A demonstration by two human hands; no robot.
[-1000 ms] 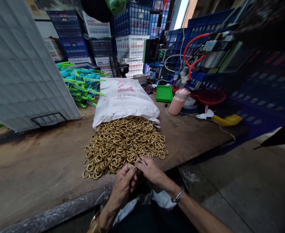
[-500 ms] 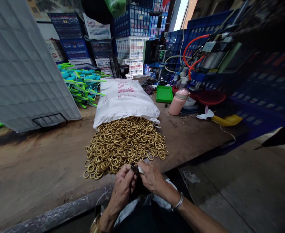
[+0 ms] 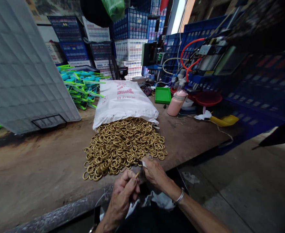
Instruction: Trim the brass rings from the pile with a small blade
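Observation:
A heap of brass-coloured rings (image 3: 123, 145) spills from the mouth of a white sack (image 3: 126, 100) with red print. My left hand (image 3: 124, 191), in front of the heap at the table's front edge, pinches a single ring (image 3: 137, 174) between thumb and fingertips; only its thin edge shows. To its right, my right hand (image 3: 155, 173) is closed on a small dark tool (image 3: 139, 162) with something white (image 3: 144, 164) at the fingers. The tool's tip reaches over the near rings; its exact kind is too small and dark to tell.
A grey ribbed panel (image 3: 28, 71) stands on the left, beside a pile of blue-green plastic hangers (image 3: 81, 85). Rightward are a green tray (image 3: 163, 95), a pink bottle (image 3: 176, 103), a red bowl (image 3: 208, 98) and a yellow scoop (image 3: 223, 121). Stacked crates (image 3: 130, 48) fill the back.
My hands, together before, have parted. The right has moved up with the dark tool towards the heap; the left has dropped slightly, and a ring's edge now shows in its fingers.

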